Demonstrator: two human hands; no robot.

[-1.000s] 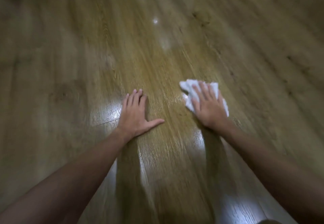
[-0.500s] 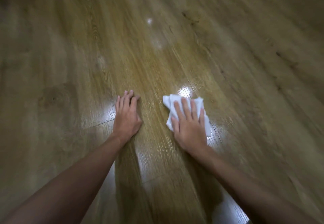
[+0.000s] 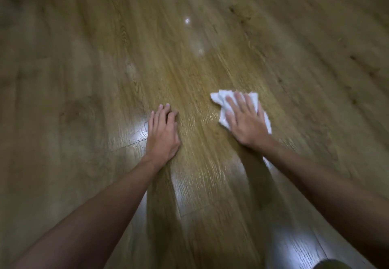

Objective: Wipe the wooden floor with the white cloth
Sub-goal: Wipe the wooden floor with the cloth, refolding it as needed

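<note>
I see R hand [image 3: 247, 124] flat, fingers straight, pressing white cloth [image 3: 223, 100] on glossy wooden floor [image 3: 105, 58]. L hand [image 3: 163, 130] flat on planks beside it, holding nothing.

- One view only, from a camera worn on the person's head, so no second view overlaps with it.
- It faces forward and steeply down at the glossy brown wooden plank floor [image 3: 189, 83].
- It sits close: both bare forearms reach in from the lower corners.
- The wide lens bends the planks; the edges are blurred.
</note>
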